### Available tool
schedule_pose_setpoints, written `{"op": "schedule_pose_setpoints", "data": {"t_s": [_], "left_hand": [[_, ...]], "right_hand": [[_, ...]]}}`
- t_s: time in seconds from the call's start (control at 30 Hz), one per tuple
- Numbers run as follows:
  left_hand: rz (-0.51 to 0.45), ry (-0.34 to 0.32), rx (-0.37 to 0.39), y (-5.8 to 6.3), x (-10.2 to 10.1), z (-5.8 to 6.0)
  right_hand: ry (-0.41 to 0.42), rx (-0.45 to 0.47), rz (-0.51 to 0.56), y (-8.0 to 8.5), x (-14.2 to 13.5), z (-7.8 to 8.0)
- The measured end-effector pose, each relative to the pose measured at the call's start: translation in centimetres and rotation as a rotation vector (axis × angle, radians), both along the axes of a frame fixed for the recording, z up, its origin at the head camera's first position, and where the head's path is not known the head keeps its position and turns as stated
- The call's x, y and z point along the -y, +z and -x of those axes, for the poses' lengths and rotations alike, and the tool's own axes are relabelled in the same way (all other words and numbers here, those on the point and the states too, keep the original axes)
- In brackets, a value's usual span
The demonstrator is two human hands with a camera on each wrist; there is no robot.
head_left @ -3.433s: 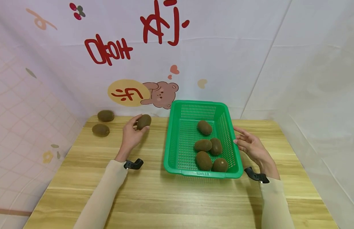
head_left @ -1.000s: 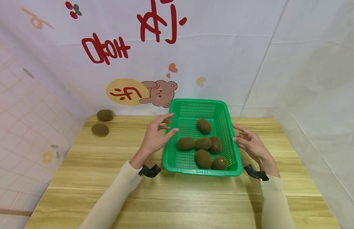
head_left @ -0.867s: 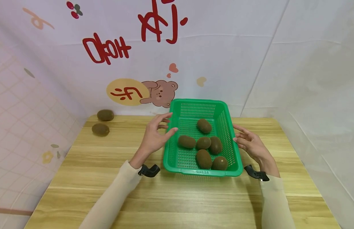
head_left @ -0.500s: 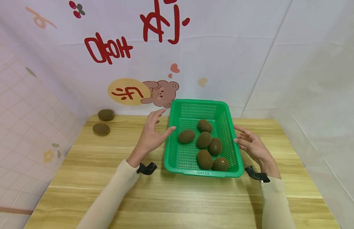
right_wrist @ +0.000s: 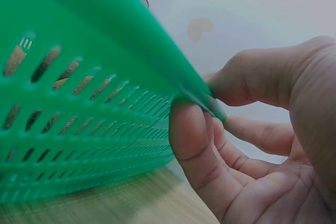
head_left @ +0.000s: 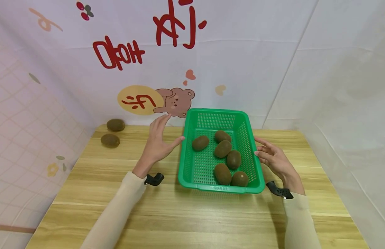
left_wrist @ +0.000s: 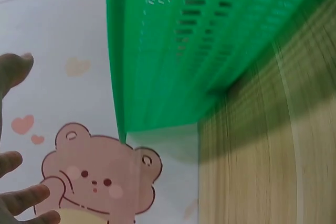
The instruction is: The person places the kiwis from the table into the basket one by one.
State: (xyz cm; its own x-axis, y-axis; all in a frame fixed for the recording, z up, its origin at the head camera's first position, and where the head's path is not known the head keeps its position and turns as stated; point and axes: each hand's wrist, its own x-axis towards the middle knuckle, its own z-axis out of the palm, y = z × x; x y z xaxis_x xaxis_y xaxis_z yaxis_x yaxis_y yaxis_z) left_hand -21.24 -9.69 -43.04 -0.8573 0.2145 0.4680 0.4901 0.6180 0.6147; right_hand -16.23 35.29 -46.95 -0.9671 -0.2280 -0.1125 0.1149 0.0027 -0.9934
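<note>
A green plastic basket (head_left: 186, 152) stands on the table with several brown kiwis in it. One kiwi (head_left: 200, 143) lies apart by the basket's left wall; the others, such as the kiwi (head_left: 223, 149), are grouped toward the right and front. My left hand (head_left: 156, 145) hovers left of the basket, thumb and fingers spread, holding nothing. In the left wrist view its fingertips (left_wrist: 31, 195) show apart from the green wall. My right hand (head_left: 274, 159) pinches the basket's right rim; the right wrist view shows thumb and fingers on either side of that rim.
Two more kiwis lie on the table at the far left: a rear kiwi (head_left: 116, 125) near the wall and a front kiwi (head_left: 110, 140). A printed white cloth (head_left: 242, 69) closes off the back. The wooden table (head_left: 192, 221) extends in front of the basket.
The left hand carried a kiwi to the basket and let it go inside, then drew back left. Kiwis in the basket rolled slightly toward the back. The right hand stayed at the rim.
</note>
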Motion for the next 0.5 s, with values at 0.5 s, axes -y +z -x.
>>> {"op": "schedule_pose_setpoints", "data": {"t_s": [0.5], "left_hand": [[0.056,0.055,0.013,-0.9,2.4,1.1]], "right_hand": [[-0.005,0.01,-0.018,0.1,0.2,-0.1]]}}
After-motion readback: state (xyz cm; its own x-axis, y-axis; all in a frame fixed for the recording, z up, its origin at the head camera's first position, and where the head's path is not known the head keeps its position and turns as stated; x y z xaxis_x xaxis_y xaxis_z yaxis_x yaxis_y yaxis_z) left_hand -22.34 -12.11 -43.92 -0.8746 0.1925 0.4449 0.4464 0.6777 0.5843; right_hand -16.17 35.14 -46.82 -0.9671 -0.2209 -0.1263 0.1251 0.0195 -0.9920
